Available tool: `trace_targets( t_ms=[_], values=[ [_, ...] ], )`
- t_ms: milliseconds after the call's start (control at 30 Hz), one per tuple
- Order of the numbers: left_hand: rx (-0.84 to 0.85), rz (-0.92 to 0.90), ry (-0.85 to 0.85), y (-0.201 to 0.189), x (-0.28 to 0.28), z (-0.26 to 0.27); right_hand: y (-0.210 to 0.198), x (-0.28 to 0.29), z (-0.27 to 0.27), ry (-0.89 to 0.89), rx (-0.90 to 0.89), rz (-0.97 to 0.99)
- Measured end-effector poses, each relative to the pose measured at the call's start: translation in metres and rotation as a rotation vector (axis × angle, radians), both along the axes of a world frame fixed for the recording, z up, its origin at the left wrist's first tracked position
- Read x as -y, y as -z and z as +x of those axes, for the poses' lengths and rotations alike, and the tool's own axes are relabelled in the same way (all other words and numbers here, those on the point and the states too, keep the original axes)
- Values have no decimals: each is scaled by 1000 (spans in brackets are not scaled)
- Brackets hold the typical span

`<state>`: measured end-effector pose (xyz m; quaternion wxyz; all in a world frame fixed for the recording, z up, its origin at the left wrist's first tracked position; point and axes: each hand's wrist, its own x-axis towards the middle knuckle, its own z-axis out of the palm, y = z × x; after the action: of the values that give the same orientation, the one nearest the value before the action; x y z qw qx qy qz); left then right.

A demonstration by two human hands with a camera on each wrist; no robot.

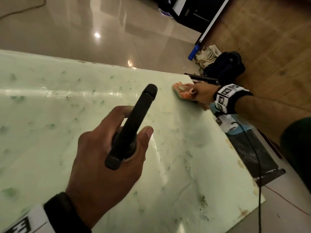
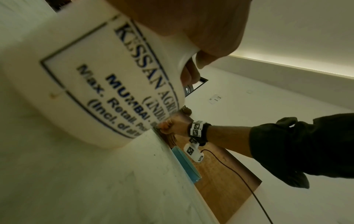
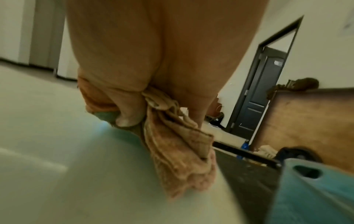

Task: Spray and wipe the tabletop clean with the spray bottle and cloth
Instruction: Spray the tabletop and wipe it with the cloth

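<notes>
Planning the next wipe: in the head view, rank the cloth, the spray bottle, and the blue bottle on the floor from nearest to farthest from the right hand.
1. Cloth: bunched in the right hand at the table's far right corner.
2. Spray bottle: held by the left hand over mid-table.
3. Blue bottle: on the floor beyond the table.

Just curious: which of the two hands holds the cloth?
The right hand, gripping the orange cloth at the tabletop's far corner; the left hand holds the spray bottle.

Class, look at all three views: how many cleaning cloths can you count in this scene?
1. The orange cloth is bunched in the right hand at the far right corner of the tabletop. Others may lie outside the views.
</notes>
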<state>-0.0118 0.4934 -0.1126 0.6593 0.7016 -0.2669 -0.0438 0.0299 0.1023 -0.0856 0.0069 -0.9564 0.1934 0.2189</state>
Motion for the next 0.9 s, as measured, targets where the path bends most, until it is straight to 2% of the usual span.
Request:
trace_targets(
  t_ms=[133,233,300,433,567,667,900],
  values=[
    [12,10,-5,2,0,0,0,27,5,115,26,-230],
    [19,26,-8,3,0,1,10,31,35,213,148,-268],
    [22,36,-5,3,0,1,17,23,58,244,168,-273],
    [31,35,-14,3,1,1,24,7,83,231,201,-245],
    [32,-4,-24,-1,2,-1,15,-11,57,49,213,-99],
    [-13,-30,-19,-3,2,-3,13,-22,33,-47,125,-73],
    [-55,-24,-42,-4,3,-4,16,-46,-51,6,37,-23]
  ],
)
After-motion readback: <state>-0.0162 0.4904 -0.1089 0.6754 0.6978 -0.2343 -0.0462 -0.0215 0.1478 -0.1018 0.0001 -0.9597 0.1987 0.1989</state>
